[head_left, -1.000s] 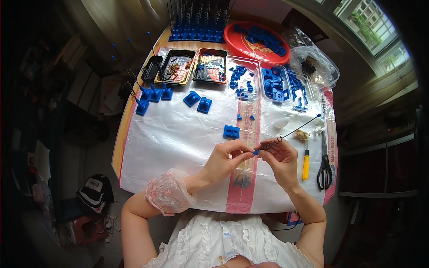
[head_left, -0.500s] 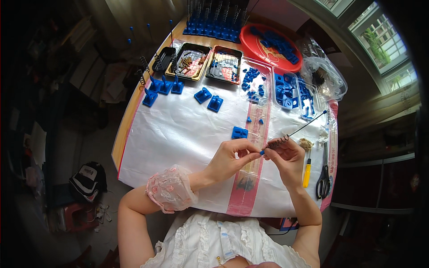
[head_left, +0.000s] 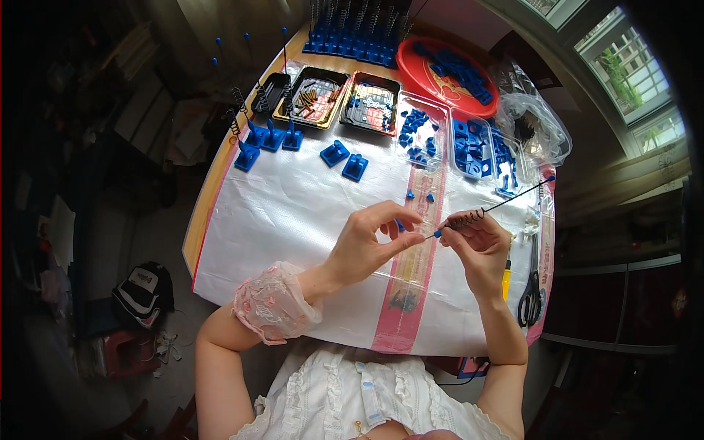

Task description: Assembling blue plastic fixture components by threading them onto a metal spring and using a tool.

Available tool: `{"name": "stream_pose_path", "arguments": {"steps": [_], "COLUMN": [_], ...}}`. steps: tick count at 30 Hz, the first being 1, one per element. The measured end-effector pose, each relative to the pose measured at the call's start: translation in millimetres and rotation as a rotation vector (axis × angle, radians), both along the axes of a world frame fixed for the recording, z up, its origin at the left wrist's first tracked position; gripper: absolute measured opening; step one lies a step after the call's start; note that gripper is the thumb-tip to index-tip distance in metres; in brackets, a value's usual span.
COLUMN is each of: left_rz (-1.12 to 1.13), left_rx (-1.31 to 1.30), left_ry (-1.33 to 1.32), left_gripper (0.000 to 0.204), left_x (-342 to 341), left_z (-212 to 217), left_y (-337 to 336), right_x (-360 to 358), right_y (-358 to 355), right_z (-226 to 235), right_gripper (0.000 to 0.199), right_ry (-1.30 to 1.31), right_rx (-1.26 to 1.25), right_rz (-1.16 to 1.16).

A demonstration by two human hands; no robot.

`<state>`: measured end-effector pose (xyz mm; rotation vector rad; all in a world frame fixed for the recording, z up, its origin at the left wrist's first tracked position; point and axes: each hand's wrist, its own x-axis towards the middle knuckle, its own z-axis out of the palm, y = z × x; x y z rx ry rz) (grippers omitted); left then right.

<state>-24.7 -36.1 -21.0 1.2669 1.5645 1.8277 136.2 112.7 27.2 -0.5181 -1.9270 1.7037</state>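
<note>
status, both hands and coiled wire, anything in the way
Right hand gripping black coiled wire. Left hand near lower end, thumb and forefinger apart. Blue base partly behind left hand.

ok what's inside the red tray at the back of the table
The red tray holds a heap of blue parts. Some of its yellow-patterned bottom shows; whatever lies beneath the heap is covered.

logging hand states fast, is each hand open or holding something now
Left hand: open, thumb and forefinger parted; thumb contact with the black coiled metal wire cannot be told.
Right hand: closed, holding that wire, which has a small blue tip.
</note>
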Motion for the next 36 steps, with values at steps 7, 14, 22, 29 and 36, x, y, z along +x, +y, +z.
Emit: {"name": "stream_pose_path", "arguments": {"steps": [7,14,22,29,36], "left_rz": [0.11,0.199,0.205,0.206,0.209], "left_rx": [-0.316,-0.363,-0.4,-0.411,-0.4], "left_ry": [0.262,0.531,0.525,0.509,0.515], "left_gripper": [0.041,0.038,0.034,0.033,0.034], "left_x": [-37,-27,-26,-26,-25], "left_z": [-6,-34,-33,-31,-31], "left_y": [0,5,8,9,9], "right_x": [-32,-42,-46,-48,-49], "right_y": [10,12,12,13,11], "right_z": [-8,-18,-24,-26,-25], "right_gripper": [0.018,0.015,0.016,0.014,0.014], "right_ry": [0.015,0.012,0.023,0.02,0.018], "right_rx": [0.184,0.175,0.197,0.208,0.22], "right_rz": [0.006,0.007,-0.003,0.0,0.006]}}
